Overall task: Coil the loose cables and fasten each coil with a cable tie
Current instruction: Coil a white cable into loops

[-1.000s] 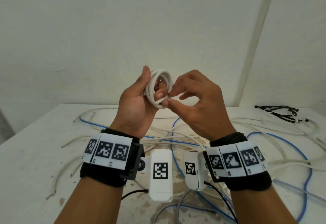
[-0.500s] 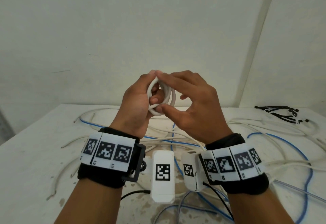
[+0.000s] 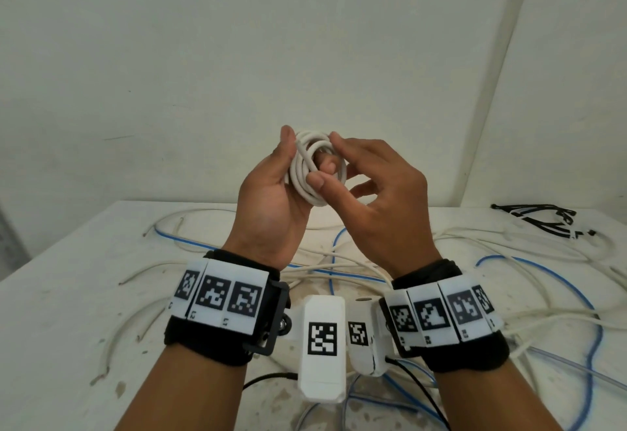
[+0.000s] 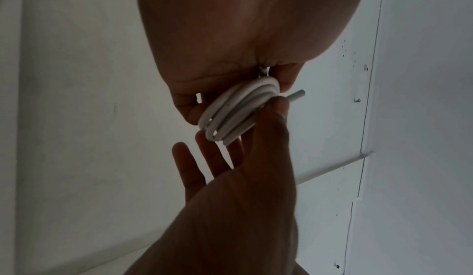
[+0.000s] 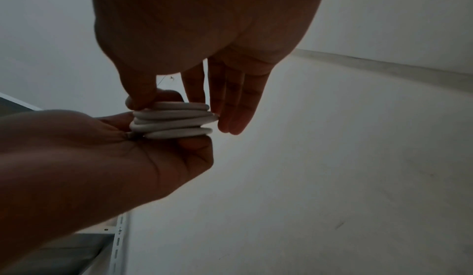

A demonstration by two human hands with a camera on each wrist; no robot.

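Since the earlier frames we note the right thumb has shifted from the coil's near edge onto its lower front, while the index finger now rests on the top rim; the coil itself stays raised above the table. White coil (image 3: pixel 317 172), several turns, stands roughly on edge between our hands, its open centre facing us and its stacked turns running left to right, as the right wrist view (image 5: pixel 172 120) confirms. One cut end (image 4: pixel 297 94) pokes out of the stack in the left wrist view. Left hand (image 3: pixel 271 199) grips the coil's left side, thumb up along the rim, fingers curled through behind. Right hand (image 3: pixel 380 199) pinches the right side between thumb and index finger; remaining fingers extended. We judge both hands equally near, so the coil sits directly between them. No tie on it yet. Black cable ties (image 3: pixel 539 220) lie far right on the table (image 3: pixel 61 294), nearer the right hand; we expect that hand must let go to fetch one. Loose white cables (image 3: pixel 543 254) and a blue cable (image 3: pixel 583 294) sprawl beneath.
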